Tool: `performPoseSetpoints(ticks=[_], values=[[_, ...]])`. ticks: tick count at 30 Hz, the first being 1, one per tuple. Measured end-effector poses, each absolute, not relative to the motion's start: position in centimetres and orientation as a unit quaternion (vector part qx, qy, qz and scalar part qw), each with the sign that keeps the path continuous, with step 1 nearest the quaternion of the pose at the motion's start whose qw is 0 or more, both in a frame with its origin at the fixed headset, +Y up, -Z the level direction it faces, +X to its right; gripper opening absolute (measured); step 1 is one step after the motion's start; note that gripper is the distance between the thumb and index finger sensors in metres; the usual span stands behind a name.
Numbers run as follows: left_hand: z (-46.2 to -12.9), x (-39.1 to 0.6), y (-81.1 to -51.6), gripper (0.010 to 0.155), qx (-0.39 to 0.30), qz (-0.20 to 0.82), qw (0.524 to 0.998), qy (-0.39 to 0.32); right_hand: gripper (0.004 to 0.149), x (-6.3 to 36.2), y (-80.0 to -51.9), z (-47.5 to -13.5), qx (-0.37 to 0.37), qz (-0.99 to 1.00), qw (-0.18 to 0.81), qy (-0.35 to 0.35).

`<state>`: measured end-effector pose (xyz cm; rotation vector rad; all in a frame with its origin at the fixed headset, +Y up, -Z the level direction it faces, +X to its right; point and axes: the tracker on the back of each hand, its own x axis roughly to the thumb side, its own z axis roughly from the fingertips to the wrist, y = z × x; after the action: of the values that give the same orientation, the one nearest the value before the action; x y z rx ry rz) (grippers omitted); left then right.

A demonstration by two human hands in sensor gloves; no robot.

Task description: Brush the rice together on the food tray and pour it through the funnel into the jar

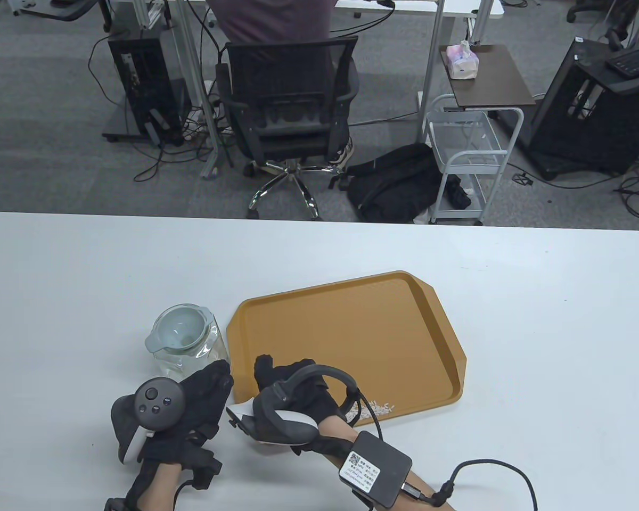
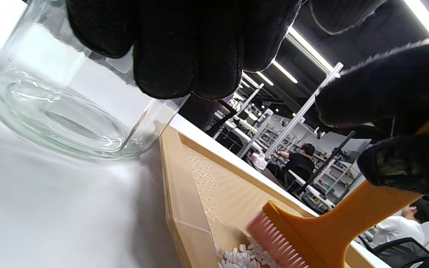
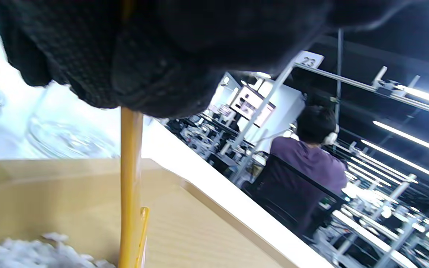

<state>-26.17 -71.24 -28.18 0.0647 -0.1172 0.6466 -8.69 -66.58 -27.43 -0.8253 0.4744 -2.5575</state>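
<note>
The orange food tray [image 1: 351,324] lies mid-table. A small heap of rice [image 1: 377,409] sits against its near rim, close to the right corner. Left of the tray stands the glass jar [image 1: 191,356] with a pale funnel [image 1: 178,330] in its mouth. My left hand [image 1: 215,375] rests its fingers [image 2: 184,48] against the jar's wall [image 2: 69,111], not wrapped around it. My right hand [image 1: 285,380] is over the tray's near left part and grips the orange brush [image 2: 330,227]. The brush's pink bristles [image 2: 277,243] touch the tray beside the rice [image 2: 237,257]. The brush handle [image 3: 130,178] stands upright next to the rice [image 3: 32,249].
The tray's raised rim [image 2: 181,208] lies a short gap from the jar. A black pack [image 1: 375,466] with a cable is strapped to my right forearm. Beyond the table's far edge are an office chair [image 1: 293,117], a backpack [image 1: 399,183] and a white cart [image 1: 468,159].
</note>
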Motion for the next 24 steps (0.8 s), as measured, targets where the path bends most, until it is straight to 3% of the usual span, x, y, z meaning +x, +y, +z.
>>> performPoseSetpoints(ticks=[6, 13, 17, 24], values=[[-28.2, -26.2, -71.2, 0.058, 0.031, 0.317, 0.946, -0.058, 0.062, -8.2, -65.7, -25.7, -0.313, -0.906, 0.197, 0.206], [-28.1, -26.1, -71.2, 0.058, 0.027, 0.312, 0.948, -0.058, 0.062, -2.4, -62.6, -26.6, -0.210, -0.930, 0.188, 0.234], [-28.2, -26.1, -71.2, 0.058, 0.025, 0.311, 0.948, -0.057, 0.062, 0.7, -63.7, -27.4, -0.155, -0.936, 0.245, 0.198], [-28.2, -25.9, -71.3, 0.058, 0.021, 0.307, 0.950, -0.058, 0.058, 2.5, -66.5, -28.6, -0.105, -0.937, 0.304, 0.134]])
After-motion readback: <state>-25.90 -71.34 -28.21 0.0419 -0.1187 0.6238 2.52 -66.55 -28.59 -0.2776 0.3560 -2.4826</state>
